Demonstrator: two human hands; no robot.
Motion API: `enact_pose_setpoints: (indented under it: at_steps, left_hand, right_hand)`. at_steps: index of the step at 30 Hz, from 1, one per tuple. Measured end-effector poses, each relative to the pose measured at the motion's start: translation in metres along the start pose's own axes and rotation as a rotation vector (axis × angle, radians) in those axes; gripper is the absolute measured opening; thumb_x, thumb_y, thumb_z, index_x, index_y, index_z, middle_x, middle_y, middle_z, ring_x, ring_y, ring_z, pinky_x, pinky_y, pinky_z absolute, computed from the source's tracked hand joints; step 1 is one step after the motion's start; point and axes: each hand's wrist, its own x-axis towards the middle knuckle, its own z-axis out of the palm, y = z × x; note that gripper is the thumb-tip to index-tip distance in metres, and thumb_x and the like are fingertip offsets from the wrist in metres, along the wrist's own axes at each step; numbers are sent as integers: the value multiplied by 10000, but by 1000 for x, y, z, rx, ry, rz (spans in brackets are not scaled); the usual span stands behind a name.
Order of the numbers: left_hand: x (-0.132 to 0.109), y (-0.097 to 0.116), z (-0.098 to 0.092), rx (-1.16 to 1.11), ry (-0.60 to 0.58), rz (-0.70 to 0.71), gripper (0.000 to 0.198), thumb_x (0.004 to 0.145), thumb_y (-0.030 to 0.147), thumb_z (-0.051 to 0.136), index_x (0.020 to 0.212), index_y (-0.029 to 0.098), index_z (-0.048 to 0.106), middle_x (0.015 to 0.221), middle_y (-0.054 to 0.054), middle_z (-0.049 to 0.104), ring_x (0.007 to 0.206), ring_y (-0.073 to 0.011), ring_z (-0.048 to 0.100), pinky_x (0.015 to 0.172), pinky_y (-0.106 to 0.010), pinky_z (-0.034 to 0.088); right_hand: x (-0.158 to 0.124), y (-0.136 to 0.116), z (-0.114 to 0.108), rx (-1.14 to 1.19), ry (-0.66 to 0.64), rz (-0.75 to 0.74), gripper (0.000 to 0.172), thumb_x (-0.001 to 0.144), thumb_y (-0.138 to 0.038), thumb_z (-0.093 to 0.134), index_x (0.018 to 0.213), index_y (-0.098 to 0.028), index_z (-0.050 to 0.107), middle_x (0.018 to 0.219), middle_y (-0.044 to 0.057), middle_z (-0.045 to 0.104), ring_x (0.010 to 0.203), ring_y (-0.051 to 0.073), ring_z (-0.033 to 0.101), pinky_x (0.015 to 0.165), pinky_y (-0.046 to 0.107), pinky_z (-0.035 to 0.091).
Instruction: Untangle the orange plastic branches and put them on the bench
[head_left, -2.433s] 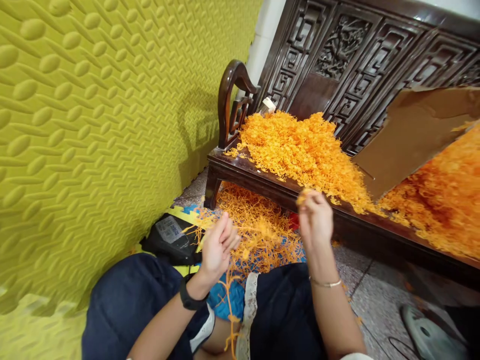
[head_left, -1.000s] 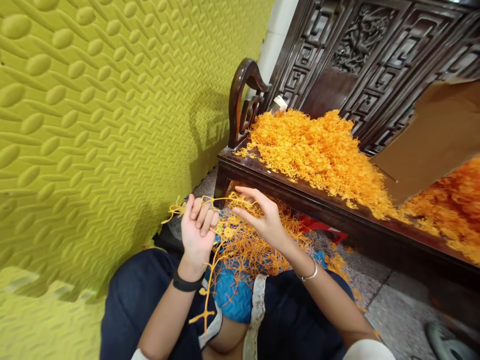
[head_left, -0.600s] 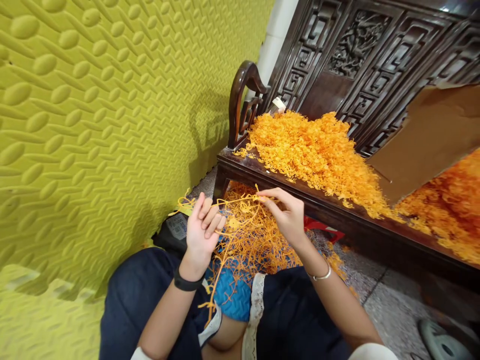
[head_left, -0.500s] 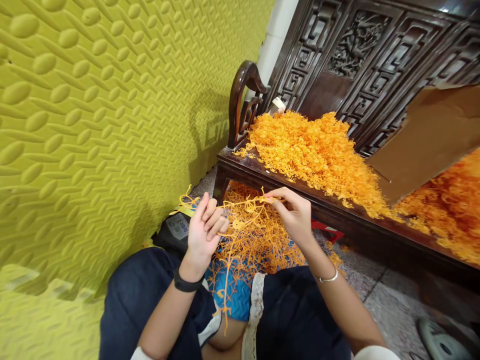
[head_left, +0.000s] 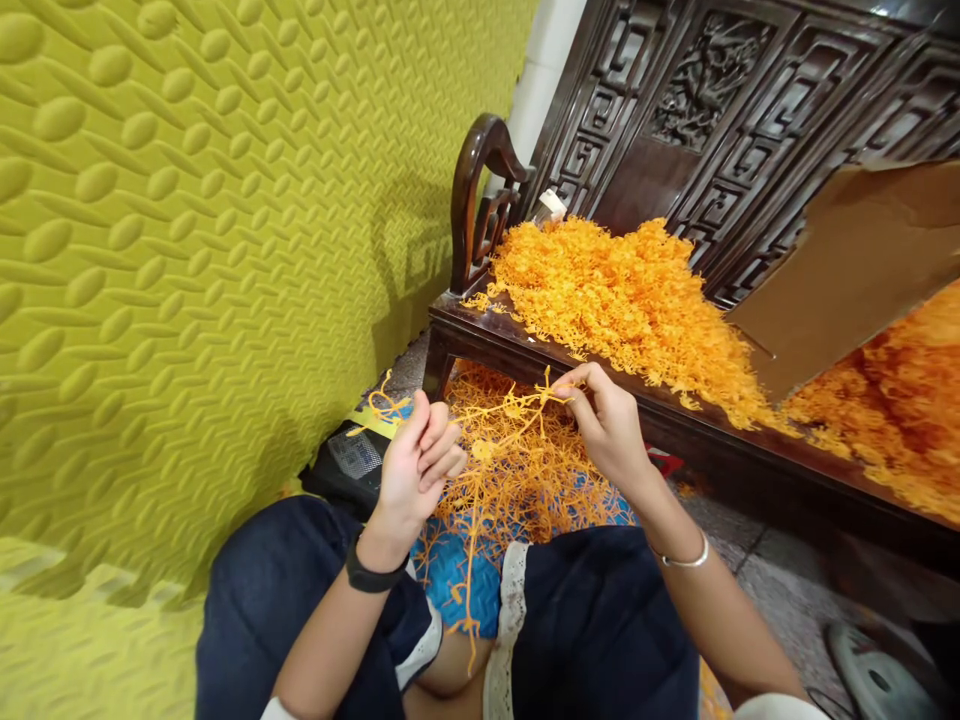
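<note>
Orange branched plastic strand (head_left: 484, 452): suspended between the hands, above a tangle of similar strands (head_left: 540, 490) on a blue mat (head_left: 454, 570); one branch hangs down. Open air separates the hands. From where I stand, the front edge of the dark wooden bench (head_left: 484, 347), bearing an orange heap (head_left: 615, 300), runs near the right hand (head_left: 611, 425); the textured yellow panel (head_left: 225, 250) stands apart from the left hand (head_left: 421, 465). Left: fingers curled closed on the strand, loose ends protruding beyond. Right: thumb and forefinger pinching a branch.
</note>
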Motion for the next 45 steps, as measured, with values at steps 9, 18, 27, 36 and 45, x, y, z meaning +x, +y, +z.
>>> enact_pose_setpoints:
  at_steps: [9, 18, 27, 36, 45]
  left_hand:
    - [-4, 11, 0, 128, 0, 53, 538, 961, 396, 263, 486, 166, 370, 354, 93, 181, 279, -32, 79, 353, -148, 240]
    - [-10, 22, -4, 291, -107, -98, 493, 897, 428, 454, 491, 164, 358, 364, 106, 183, 292, -11, 88, 350, -146, 151]
    - [-16, 17, 2, 263, -198, -228, 502, 892, 432, 461, 495, 165, 311, 356, 114, 176, 275, -1, 74, 332, -131, 137]
    - [-31, 67, -6, 223, 35, 106, 511, 975, 354, 144, 503, 169, 208, 384, 84, 95, 304, -43, 7, 327, -168, 148]
    - [-22, 68, -8, 234, 127, 256, 530, 979, 339, 124, 489, 170, 235, 386, 80, 90, 305, -56, -4, 318, -180, 158]
  right_hand:
    - [-4, -7, -14, -144, -184, -204, 114, 900, -167, 386, 809, -207, 441, 724, 8, 501, 605, 116, 457, 580, 248, 374]
    - [-12, -8, -38, 17, -480, -101, 174, 937, -254, 368, 775, -207, 412, 724, -2, 449, 614, 114, 408, 577, 241, 363]
    - [-10, -7, -64, 173, -699, 72, 268, 928, -397, 387, 760, -199, 453, 695, 5, 448, 632, 125, 413, 580, 245, 374]
    - [-11, 23, -88, 489, -415, 236, 134, 878, -325, 526, 810, -210, 536, 684, -2, 462, 588, 107, 405, 526, 247, 334]
    - [52, 65, -27, 417, -212, 215, 189, 734, -325, 685, 826, -204, 572, 777, 11, 609, 647, 119, 551, 602, 260, 439]
